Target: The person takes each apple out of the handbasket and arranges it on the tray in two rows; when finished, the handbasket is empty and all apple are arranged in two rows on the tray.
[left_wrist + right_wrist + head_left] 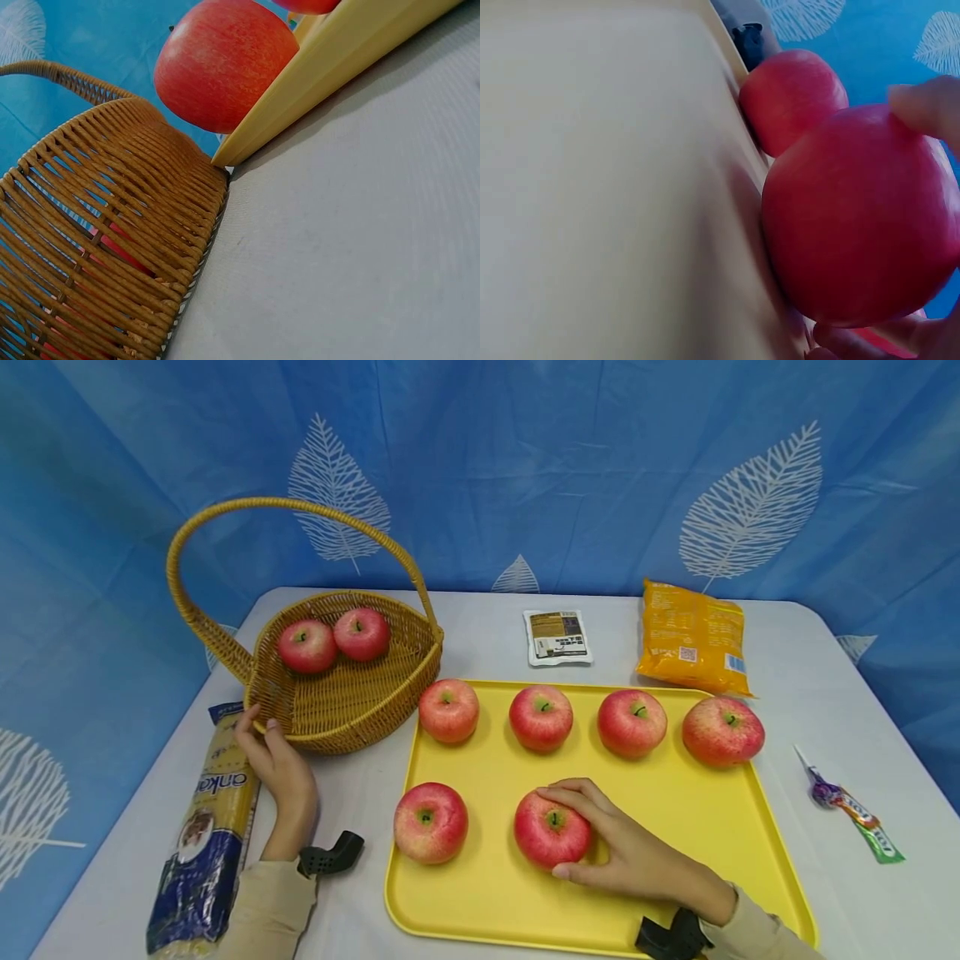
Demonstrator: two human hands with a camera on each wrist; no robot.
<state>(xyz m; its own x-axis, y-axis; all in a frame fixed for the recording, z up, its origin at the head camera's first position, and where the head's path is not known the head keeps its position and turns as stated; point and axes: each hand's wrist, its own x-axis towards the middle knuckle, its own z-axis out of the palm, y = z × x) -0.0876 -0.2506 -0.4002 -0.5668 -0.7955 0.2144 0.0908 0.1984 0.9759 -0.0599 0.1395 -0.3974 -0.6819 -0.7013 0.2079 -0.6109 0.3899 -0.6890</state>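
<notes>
My right hand (626,852) holds a red apple (552,831) on the yellow tray (480,902), thumb on the near side and fingers across the far side. In the right wrist view that apple (862,217) fills the hand, against the tray surface. At the left, my left hand (285,772) grips the near-left rim of a wicker basket (352,706) with thumb and fingers. Two apples (362,634) lie inside the basket, toward its back. The left wrist view shows the basket's woven side (112,217) but not the hand.
Several other apples (541,717) sit along the tray's back, and one apple (431,822) at its left. A blue-and-gold package (206,843) lies beside the left arm. Behind the tray are a small white packet (558,637) and an orange bag (693,639). A lollipop (847,806) lies right.
</notes>
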